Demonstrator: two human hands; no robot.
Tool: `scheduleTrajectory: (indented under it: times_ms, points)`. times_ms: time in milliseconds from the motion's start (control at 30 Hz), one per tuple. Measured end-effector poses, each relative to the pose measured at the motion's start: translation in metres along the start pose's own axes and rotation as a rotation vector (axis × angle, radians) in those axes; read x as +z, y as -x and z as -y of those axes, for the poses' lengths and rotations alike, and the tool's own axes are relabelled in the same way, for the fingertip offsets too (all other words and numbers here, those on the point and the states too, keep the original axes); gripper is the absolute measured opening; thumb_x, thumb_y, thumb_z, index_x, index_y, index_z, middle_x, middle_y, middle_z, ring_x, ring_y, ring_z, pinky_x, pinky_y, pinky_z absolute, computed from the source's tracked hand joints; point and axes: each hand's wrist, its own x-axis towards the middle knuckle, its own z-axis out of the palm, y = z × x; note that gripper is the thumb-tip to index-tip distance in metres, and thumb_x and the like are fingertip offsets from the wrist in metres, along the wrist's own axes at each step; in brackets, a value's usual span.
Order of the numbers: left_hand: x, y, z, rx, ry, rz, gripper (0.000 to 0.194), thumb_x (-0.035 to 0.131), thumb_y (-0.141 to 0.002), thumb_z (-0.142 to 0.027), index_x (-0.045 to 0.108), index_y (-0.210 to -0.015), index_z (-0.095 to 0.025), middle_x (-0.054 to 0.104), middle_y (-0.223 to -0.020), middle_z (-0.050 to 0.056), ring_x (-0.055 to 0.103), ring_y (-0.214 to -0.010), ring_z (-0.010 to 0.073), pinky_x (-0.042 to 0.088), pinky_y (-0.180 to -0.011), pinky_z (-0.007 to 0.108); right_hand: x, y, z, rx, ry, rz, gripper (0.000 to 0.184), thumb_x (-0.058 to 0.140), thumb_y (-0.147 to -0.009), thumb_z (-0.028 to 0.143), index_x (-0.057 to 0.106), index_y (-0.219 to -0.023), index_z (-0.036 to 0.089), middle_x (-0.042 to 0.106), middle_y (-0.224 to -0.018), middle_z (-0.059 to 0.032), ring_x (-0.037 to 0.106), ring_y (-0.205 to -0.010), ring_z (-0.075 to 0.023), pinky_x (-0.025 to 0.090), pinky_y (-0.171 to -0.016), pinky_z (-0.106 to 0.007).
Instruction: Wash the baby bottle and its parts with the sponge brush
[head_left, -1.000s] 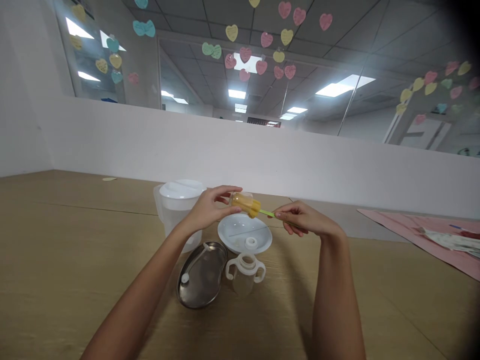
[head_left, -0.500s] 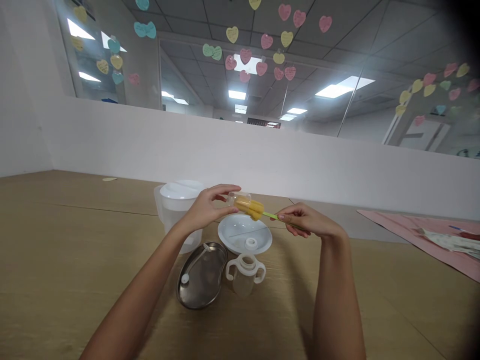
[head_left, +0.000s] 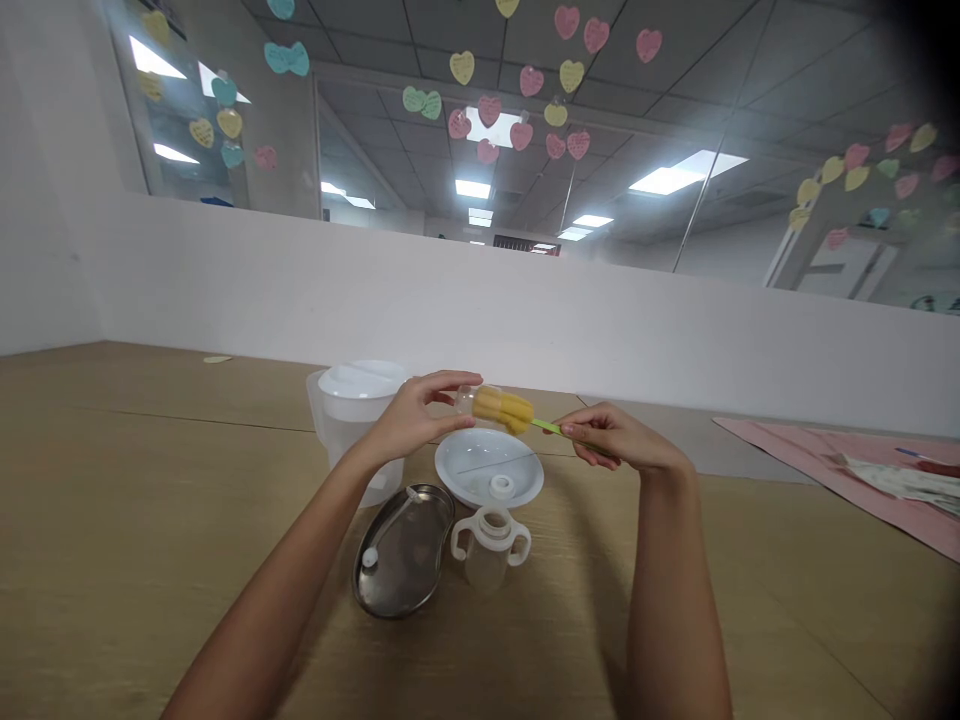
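Observation:
My left hand (head_left: pixel 424 415) is closed around a small clear dome-shaped bottle cap (head_left: pixel 465 400), tipped on its side with its mouth to the right. In my right hand (head_left: pixel 604 438) is the green handle of a bottle brush (head_left: pixel 517 412). The brush's yellow sponge head sits partly inside the cap and partly outside it. Below them is a white bowl (head_left: pixel 465 465) with a white ring (head_left: pixel 502 487) at its near side. Nearer to me stands a two-handled baby bottle (head_left: pixel 487 560), upright and without a lid.
A lidded white pitcher (head_left: pixel 349 410) stands behind my left hand. On the left, a metal kidney dish (head_left: pixel 409 575) holds a straw piece (head_left: pixel 390 525) with a white end. A pink cloth (head_left: pixel 780 450) with items on it lies at the far right of the table (head_left: pixel 150 520).
The brush has slid slightly to the right, a little further out of the clear cap, with my right hand. My left hand has hardly moved.

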Motion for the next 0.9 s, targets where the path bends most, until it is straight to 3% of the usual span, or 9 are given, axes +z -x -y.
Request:
scheduleTrajectory:
  times_ms: [200, 367, 467, 600, 700, 800, 900]
  points:
    - [0.006, 0.0, 0.0, 0.05, 0.028, 0.035, 0.043, 0.067, -0.066, -0.028, 0.059, -0.107, -0.022, 0.056, -0.117, 0.005, 0.052, -0.105, 0.0184, 0.043, -0.091, 0.033, 0.005, -0.006, 0.003, 0.022, 0.02, 0.044, 0.04, 0.045, -0.079, 0.05, 0.057, -0.066, 0.014, 0.048, -0.046, 0.0024, 0.033, -0.035, -0.0037, 0.02, -0.035, -0.02]
    - [0.009, 0.0, 0.003, 0.057, 0.005, 0.029, 0.044, 0.066, -0.068, -0.03, 0.057, -0.11, -0.021, 0.055, -0.118, 0.005, 0.053, -0.104, 0.0179, 0.044, -0.089, 0.032, 0.006, -0.008, 0.002, -0.007, -0.022, 0.073, 0.039, 0.048, -0.077, 0.049, 0.062, -0.082, 0.013, 0.043, -0.042, 0.0055, 0.029, -0.032, -0.0032, 0.019, -0.034, -0.02]
    - [0.008, 0.001, 0.002, 0.058, -0.017, 0.033, 0.044, 0.065, -0.068, -0.032, 0.056, -0.11, -0.022, 0.055, -0.118, 0.004, 0.052, -0.104, 0.0171, 0.044, -0.089, 0.031, 0.004, -0.007, -0.001, -0.014, -0.028, 0.027, 0.041, 0.048, -0.076, 0.05, 0.062, -0.08, 0.012, 0.045, -0.042, 0.0043, 0.029, -0.032, -0.0029, 0.02, -0.035, -0.02]
    - [0.003, 0.002, 0.003, 0.009, -0.192, 0.079, 0.041, 0.062, -0.07, -0.03, 0.056, -0.11, -0.023, 0.057, -0.116, 0.002, 0.054, -0.099, 0.0174, 0.045, -0.085, 0.031, 0.0, -0.005, -0.009, 0.101, 0.048, 0.015, 0.042, 0.046, -0.075, 0.053, 0.059, -0.067, 0.013, 0.051, -0.047, 0.0001, 0.036, -0.035, -0.0046, 0.021, -0.035, -0.021]
    - [-0.001, 0.003, 0.01, -0.026, -0.364, 0.048, 0.052, 0.06, -0.069, -0.027, 0.047, -0.119, -0.024, 0.056, -0.117, 0.003, 0.053, -0.098, 0.0187, 0.043, -0.087, 0.034, -0.004, -0.002, -0.015, 0.224, 0.11, -0.099, 0.041, 0.048, -0.073, 0.053, 0.057, -0.064, 0.014, 0.054, -0.051, -0.0015, 0.04, -0.038, -0.0061, 0.021, -0.035, -0.021]
    - [-0.001, 0.003, 0.018, -0.061, -0.439, 0.021, 0.066, 0.061, -0.067, -0.025, 0.035, -0.127, -0.022, 0.053, -0.116, 0.006, 0.051, -0.098, 0.0194, 0.042, -0.087, 0.036, -0.006, 0.001, -0.014, 0.231, 0.1, -0.243, 0.041, 0.047, -0.073, 0.054, 0.059, -0.069, 0.014, 0.054, -0.053, -0.0017, 0.039, -0.038, -0.006, 0.021, -0.035, -0.021]
    - [0.002, 0.002, 0.023, -0.097, -0.403, 0.021, 0.074, 0.063, -0.065, -0.027, 0.028, -0.131, -0.022, 0.053, -0.11, 0.006, 0.052, -0.093, 0.0178, 0.044, -0.084, 0.034, -0.003, 0.002, -0.003, 0.155, 0.07, -0.124, 0.043, 0.045, -0.074, 0.054, 0.059, -0.066, 0.014, 0.055, -0.053, -0.0021, 0.04, -0.038, -0.0063, 0.023, -0.037, -0.022]
